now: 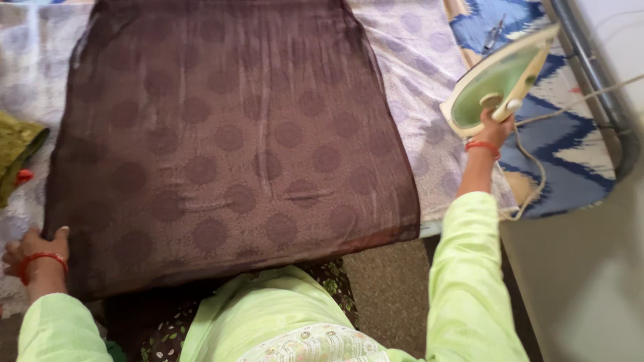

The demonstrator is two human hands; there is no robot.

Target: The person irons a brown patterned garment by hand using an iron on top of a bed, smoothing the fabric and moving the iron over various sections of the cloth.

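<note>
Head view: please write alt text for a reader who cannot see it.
A person's right hand holds a green and white iron tilted up at the right, off a sheer brown dotted cloth spread flat over a pale patterned sheet. The left hand rests at the cloth's near left corner. The iron's cord trails over a blue zigzag fabric.
</note>
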